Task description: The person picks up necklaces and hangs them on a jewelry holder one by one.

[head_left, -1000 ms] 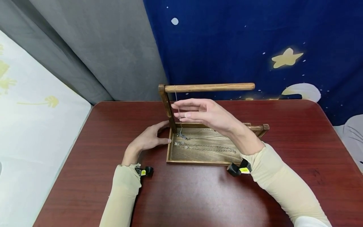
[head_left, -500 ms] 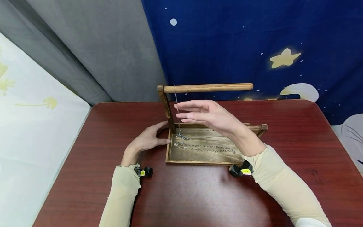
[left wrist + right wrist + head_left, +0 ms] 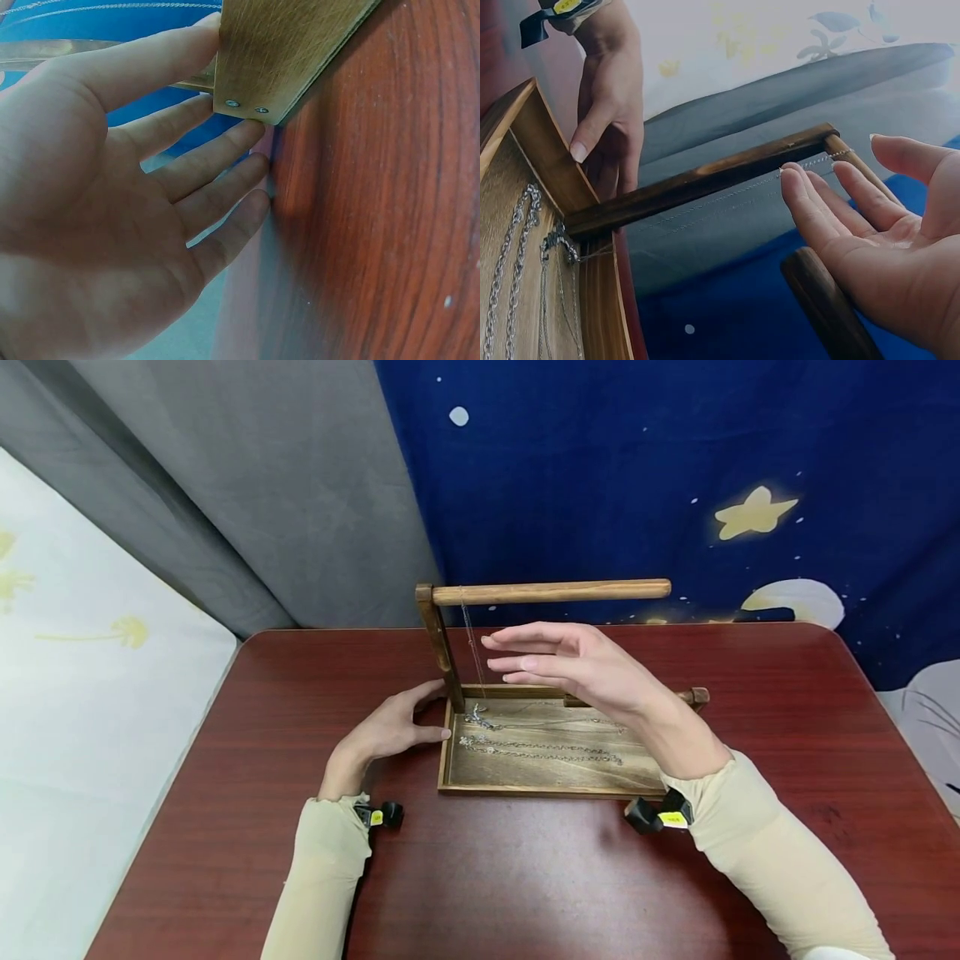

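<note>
Left hand (image 3: 386,724) rests against the left end of the wooden tray (image 3: 525,790), its fingers straight and apart, thumb touching the outer wall. Right hand (image 3: 581,668) hovers over the tray, just right of the hanging necklace (image 3: 471,641); its fingers are extended, slightly apart, and clasp nothing we can see — whether a fingertip brushes the chain, we cannot tell. The necklace hangs from the long bar (image 3: 551,592), close to the post (image 3: 441,647), and drops toward the back left of the tray, near other necklaces (image 3: 540,746) lying there. Whether its lower end is tangled with them we cannot make out.

We take the step to be settling the hung chain. To do it well, we would brace the tray lightly, keep the right fingers straight so no link snags, and let any swing die — thin chain probably knots easily.
</note>
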A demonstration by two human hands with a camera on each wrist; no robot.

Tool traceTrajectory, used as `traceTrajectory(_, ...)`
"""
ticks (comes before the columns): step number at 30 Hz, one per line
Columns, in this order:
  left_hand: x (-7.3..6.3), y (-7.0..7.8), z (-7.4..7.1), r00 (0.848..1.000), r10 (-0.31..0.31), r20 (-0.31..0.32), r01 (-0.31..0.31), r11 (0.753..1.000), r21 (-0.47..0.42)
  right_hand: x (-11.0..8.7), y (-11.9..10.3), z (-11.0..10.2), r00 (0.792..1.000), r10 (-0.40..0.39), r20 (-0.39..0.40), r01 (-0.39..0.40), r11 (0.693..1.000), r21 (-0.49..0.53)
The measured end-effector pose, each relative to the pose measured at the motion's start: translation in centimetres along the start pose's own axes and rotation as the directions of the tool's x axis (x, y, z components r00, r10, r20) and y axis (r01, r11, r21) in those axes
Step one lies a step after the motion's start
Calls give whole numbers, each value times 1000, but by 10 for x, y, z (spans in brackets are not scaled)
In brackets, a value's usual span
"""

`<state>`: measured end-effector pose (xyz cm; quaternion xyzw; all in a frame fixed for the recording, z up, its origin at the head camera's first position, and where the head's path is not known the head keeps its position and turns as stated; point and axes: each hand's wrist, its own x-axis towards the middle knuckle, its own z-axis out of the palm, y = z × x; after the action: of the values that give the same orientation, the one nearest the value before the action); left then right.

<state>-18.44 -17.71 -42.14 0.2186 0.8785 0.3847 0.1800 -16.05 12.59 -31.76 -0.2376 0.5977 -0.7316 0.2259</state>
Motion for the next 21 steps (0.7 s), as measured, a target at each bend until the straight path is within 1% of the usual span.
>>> traceTrajectory(9,0,-1,1,1000,-6,9,6,1000,1,-10,-3,-6,999,-27,-37,23,995,-98)
traceTrajectory(21,0,0,1,1000,19,7,-19,1000,0,-24,-10,-16,998,-50,-41,43,987,-157)
